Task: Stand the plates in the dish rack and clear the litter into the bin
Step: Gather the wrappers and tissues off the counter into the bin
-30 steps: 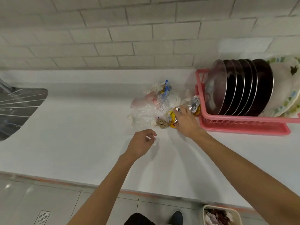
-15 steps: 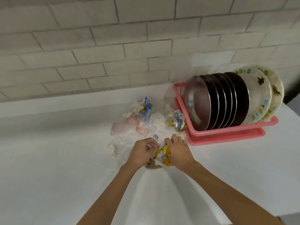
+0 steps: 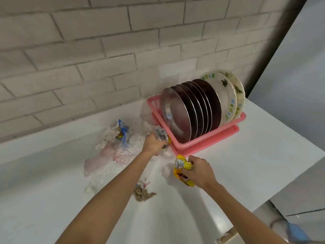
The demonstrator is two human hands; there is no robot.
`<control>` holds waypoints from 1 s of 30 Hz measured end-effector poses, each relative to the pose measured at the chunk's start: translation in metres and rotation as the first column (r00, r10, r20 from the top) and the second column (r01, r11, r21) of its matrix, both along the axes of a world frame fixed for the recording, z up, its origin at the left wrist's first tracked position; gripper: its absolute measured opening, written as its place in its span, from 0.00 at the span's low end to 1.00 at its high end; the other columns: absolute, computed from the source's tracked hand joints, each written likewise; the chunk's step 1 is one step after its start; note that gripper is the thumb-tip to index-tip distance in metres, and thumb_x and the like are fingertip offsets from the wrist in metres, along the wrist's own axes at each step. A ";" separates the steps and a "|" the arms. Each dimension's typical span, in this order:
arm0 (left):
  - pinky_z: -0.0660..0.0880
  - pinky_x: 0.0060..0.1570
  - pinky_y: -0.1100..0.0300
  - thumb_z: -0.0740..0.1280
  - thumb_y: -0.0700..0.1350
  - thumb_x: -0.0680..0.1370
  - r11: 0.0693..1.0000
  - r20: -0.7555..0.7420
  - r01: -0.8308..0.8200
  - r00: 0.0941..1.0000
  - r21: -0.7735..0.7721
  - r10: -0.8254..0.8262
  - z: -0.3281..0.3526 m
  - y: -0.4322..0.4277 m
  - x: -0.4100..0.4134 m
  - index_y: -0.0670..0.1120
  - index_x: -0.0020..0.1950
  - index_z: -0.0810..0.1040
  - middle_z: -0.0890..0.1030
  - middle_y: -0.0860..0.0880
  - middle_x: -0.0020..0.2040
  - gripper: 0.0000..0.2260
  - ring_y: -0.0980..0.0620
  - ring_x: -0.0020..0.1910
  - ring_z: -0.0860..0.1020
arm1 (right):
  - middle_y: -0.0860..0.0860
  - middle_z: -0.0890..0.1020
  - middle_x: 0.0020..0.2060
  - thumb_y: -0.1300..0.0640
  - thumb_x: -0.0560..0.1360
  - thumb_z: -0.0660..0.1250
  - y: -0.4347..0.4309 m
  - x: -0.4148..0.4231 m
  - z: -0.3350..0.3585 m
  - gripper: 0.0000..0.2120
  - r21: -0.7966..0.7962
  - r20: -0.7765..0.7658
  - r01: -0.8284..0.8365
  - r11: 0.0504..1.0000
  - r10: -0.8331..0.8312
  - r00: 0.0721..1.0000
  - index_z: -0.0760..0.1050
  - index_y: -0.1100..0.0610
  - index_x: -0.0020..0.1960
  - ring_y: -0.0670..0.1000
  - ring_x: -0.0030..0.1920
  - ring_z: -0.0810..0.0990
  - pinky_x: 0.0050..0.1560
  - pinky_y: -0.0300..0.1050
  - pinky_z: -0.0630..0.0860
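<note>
Head view, looking down on a white counter against a pale brick-tile wall.

Plates: all stand on edge in the pink dish rack, which sits at the back right of the counter, close to the wall. Front to back: a row of steel plates, then two white patterned plates at the far end, leaning slightly back.

Left hand: fingers curled round a crumpled silver foil wrapper, just beside the rack's near left corner. Whether the wrapper touches the rack, I cannot tell.

Right hand: closed round a crumpled yellow wrapper, just in front of the rack. The ends of the wrapper stick out above and below the fist. Whether it rests on the counter, I cannot tell.

Litter on the counter, left of the rack:
- a heap of clear plastic bags, partly pinkish
- a blue wrapper standing up at the back of the heap
- white tissue scraps beside it
- a brown crumpled scrap lying apart, nearer the counter's front edge, between the two forearms
- a small white scrap at the heap's near left edge

Lower right corner: a blurred blue object below counter level — cannot identify.
</note>
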State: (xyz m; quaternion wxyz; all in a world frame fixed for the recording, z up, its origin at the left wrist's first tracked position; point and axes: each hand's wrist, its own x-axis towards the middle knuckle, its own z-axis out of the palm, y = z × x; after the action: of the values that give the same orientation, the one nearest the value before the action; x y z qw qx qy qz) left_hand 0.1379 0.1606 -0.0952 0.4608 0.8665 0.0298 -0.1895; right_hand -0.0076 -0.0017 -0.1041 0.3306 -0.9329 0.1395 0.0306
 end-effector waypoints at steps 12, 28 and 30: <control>0.82 0.45 0.48 0.70 0.38 0.72 0.986 0.014 -0.100 0.995 -0.130 0.103 -0.013 -0.004 0.005 0.45 0.62 0.75 0.82 0.43 0.52 0.18 0.42 0.47 0.83 | 0.54 0.81 0.32 0.62 0.72 0.71 -0.016 -0.006 -0.010 0.09 0.340 -0.067 0.153 0.928 -0.138 0.988 0.69 0.56 0.43 0.54 0.32 0.82 0.37 0.50 0.78; 0.79 0.47 0.50 0.65 0.54 0.79 0.745 -0.400 -0.318 0.914 -0.587 0.074 0.014 0.019 -0.100 0.45 0.52 0.82 0.85 0.42 0.47 0.14 0.44 0.45 0.83 | 0.32 0.81 0.46 0.57 0.64 0.68 0.020 -0.009 0.021 0.26 0.453 0.089 -0.254 0.855 0.240 0.967 0.79 0.45 0.62 0.38 0.48 0.81 0.50 0.35 0.77; 0.80 0.51 0.49 0.73 0.52 0.73 0.836 -0.307 -0.188 0.951 -0.515 0.025 0.010 0.017 -0.109 0.46 0.57 0.79 0.86 0.45 0.50 0.16 0.45 0.49 0.84 | 0.37 0.84 0.42 0.61 0.64 0.67 0.017 -0.010 0.024 0.25 0.469 0.092 -0.290 0.834 0.281 0.955 0.80 0.42 0.58 0.40 0.42 0.82 0.46 0.37 0.79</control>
State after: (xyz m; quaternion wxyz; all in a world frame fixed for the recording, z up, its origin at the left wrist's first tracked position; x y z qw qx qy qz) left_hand 0.0286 0.1775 -0.0854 0.6858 0.6622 0.0909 -0.2878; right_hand -0.0176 0.0151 -0.0799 0.5432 -0.8330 -0.0163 0.1040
